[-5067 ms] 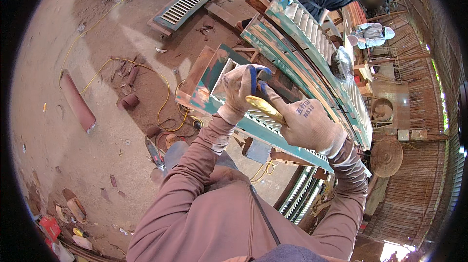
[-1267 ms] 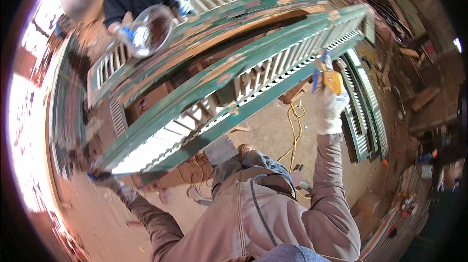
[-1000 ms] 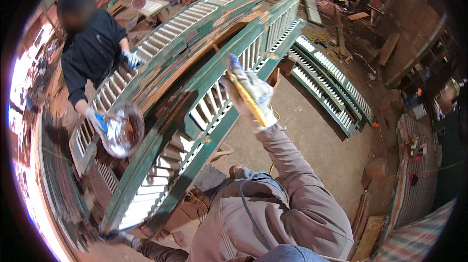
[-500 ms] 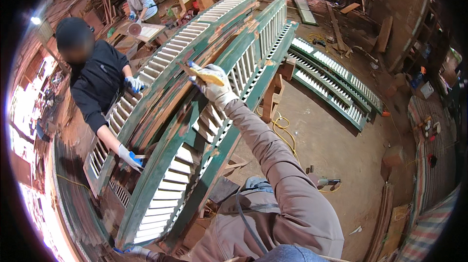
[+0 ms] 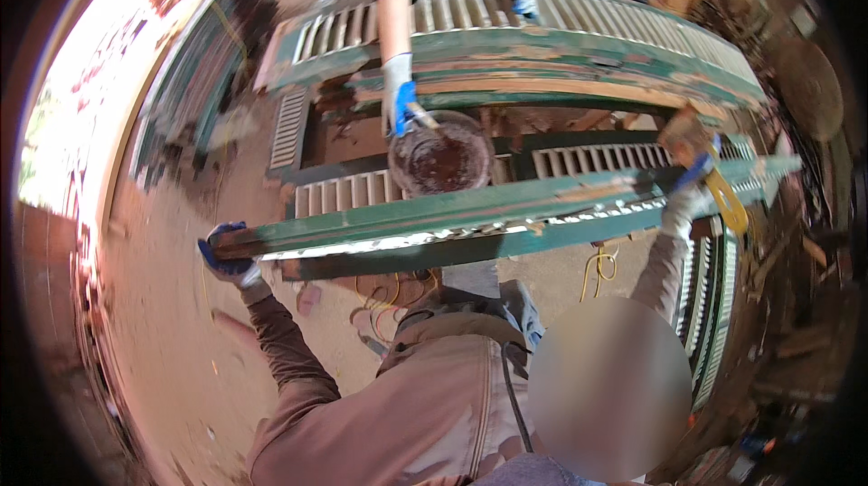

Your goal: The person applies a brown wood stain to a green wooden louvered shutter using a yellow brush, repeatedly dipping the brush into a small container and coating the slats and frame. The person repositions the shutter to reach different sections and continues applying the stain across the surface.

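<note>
The left hand [image 5: 228, 260] has its grip closed round the near end of the long green louvred shutter [image 5: 506, 210] and the right hand [image 5: 689, 199], clutching a yellow-handled tool [image 5: 726, 199], braces the far end, apparently steadying it across the stacked shutters.

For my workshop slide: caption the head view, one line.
Gloved left hand and right hand grip a green louvred shutter.
</note>
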Demonstrator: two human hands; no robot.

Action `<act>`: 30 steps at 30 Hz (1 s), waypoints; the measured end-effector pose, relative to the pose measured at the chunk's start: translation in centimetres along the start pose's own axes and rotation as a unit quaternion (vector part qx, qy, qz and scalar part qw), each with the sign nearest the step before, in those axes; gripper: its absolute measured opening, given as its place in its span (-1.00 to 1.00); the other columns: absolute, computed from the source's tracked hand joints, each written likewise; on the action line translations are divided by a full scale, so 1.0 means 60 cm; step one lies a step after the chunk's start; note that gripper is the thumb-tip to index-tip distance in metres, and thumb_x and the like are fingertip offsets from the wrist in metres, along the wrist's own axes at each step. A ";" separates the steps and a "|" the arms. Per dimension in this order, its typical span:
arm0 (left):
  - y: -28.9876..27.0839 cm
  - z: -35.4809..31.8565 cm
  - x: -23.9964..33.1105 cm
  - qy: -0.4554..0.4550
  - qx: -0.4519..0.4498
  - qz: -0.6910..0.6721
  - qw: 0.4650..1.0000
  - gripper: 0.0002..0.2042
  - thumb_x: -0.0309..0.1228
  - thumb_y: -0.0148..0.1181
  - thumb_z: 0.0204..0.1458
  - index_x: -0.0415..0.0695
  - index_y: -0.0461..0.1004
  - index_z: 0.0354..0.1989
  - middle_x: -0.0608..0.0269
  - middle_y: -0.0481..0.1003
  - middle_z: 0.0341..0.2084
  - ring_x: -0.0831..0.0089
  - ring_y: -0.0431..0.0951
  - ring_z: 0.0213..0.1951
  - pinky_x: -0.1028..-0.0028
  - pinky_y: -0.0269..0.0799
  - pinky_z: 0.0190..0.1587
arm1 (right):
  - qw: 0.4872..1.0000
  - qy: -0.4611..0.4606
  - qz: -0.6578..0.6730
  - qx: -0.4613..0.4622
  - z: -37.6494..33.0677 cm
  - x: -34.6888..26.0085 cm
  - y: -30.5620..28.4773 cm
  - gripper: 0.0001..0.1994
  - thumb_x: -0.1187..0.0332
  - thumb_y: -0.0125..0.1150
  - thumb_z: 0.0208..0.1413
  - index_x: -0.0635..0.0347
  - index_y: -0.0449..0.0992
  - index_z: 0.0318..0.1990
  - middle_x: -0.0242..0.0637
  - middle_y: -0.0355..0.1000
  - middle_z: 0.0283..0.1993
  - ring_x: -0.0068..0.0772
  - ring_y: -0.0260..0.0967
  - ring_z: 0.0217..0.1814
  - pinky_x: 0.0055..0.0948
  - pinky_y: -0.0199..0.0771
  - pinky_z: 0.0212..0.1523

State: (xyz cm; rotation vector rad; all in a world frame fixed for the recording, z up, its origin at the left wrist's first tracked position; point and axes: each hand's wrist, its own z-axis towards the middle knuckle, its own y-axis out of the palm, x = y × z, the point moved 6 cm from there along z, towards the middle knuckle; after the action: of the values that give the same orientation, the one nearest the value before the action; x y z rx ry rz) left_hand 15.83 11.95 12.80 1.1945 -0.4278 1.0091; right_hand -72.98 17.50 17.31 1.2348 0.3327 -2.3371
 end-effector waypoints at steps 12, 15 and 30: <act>0.134 0.077 0.080 -0.302 0.028 0.428 0.852 -0.55 -0.07 0.05 0.35 -0.28 0.60 -0.06 0.20 0.64 -0.26 0.43 0.62 -0.23 0.38 0.53 -0.02 | 0.986 -0.004 -0.049 0.157 -0.023 0.018 -0.071 -0.29 -0.17 0.04 0.35 0.32 0.30 0.35 -0.04 0.38 0.28 -0.20 0.44 0.15 -0.12 0.52 0.21; 0.281 0.169 0.019 -0.251 -0.096 0.559 0.785 -0.58 -0.11 0.10 0.34 -0.30 0.58 -0.02 0.28 0.60 -0.32 0.53 0.58 -0.24 0.48 0.50 -0.07 | 0.989 0.003 -0.019 0.148 -0.027 0.037 -0.087 -0.26 -0.23 -0.03 0.35 0.29 0.26 0.36 0.00 0.35 0.28 -0.16 0.45 0.16 -0.13 0.56 0.20; 0.339 -0.002 -0.487 -0.680 -0.147 0.317 0.645 -0.59 -0.17 0.14 0.29 -0.17 0.46 0.18 0.12 0.59 -0.03 0.38 0.67 -0.13 0.36 0.65 -0.05 | 0.992 0.044 0.033 0.110 -0.040 0.018 -0.066 -0.33 -0.17 0.00 0.36 0.24 0.28 0.33 -0.04 0.45 0.13 -0.22 0.51 0.03 -0.27 0.65 0.06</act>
State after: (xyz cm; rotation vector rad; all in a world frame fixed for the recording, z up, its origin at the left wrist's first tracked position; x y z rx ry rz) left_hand -16.15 0.34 2.44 1.3330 -2.2529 0.3204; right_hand -73.83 21.59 15.05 1.4328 0.0629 -2.3140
